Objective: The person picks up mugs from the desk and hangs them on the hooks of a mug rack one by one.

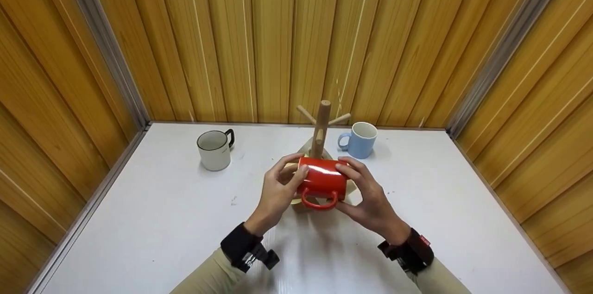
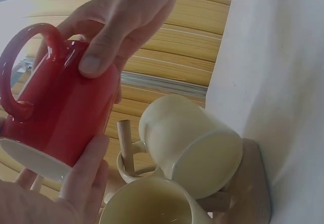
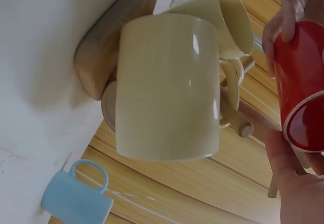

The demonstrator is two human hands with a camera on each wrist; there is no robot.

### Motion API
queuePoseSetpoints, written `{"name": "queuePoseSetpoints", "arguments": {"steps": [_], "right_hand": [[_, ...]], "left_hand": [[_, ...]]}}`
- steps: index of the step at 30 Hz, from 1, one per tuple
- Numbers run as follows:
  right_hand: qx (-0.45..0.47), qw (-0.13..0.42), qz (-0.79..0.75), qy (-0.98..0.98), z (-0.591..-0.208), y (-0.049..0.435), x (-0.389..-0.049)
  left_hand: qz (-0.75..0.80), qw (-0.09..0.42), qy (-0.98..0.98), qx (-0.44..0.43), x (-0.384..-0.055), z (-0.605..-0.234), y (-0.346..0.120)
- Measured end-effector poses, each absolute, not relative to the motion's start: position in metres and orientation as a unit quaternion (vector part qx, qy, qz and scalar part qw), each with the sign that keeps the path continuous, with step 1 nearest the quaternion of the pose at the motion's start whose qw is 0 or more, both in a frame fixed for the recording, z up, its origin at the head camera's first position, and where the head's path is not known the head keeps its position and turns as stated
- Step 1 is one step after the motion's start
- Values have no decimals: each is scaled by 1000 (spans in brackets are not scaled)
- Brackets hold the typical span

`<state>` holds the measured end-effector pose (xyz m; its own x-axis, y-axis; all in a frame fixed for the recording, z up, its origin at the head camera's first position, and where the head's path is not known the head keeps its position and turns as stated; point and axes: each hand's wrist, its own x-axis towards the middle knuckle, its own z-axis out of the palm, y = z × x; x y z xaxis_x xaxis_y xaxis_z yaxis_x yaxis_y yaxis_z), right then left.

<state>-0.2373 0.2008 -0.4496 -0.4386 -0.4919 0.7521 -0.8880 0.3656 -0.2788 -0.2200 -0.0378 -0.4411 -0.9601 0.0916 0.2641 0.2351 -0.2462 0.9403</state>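
Both hands hold a red mug (image 1: 323,176) on its side in front of a wooden mug rack (image 1: 322,122), its handle toward me. My left hand (image 1: 274,188) grips the rim end, where the left wrist view shows a white inside. At the base end, my right hand (image 1: 374,199) grips with thumb below and fingers on top. Two cream mugs hang low on the rack, best seen in the right wrist view: a near one (image 3: 167,87) and one behind it (image 3: 234,24). In the head view the red mug and hands mostly hide them.
A white mug (image 1: 215,151) with a black rim and handle stands upright on the left of the white table (image 1: 153,220). To the rack's right stands a light blue mug (image 1: 361,141), handle toward the rack. The rack's upper pegs (image 1: 339,119) hold no mug. Wood-patterned walls enclose the table.
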Motion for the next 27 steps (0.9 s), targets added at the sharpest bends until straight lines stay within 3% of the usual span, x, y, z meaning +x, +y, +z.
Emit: {"name": "queuePoseSetpoints", "arguments": {"steps": [10,20,27], "right_hand": [[453,274,354,-771,-429,208,-240],[460,272,363,-764,-411,212,-246],[449,246,366,-777,-397,214,-252]], "left_hand": [[-764,-13,-611,-206,-225,-442,-42],[-713,52,-623,-318,-229,-454,-46],[-710,60,-628,-313,-231,-454,-38]]}}
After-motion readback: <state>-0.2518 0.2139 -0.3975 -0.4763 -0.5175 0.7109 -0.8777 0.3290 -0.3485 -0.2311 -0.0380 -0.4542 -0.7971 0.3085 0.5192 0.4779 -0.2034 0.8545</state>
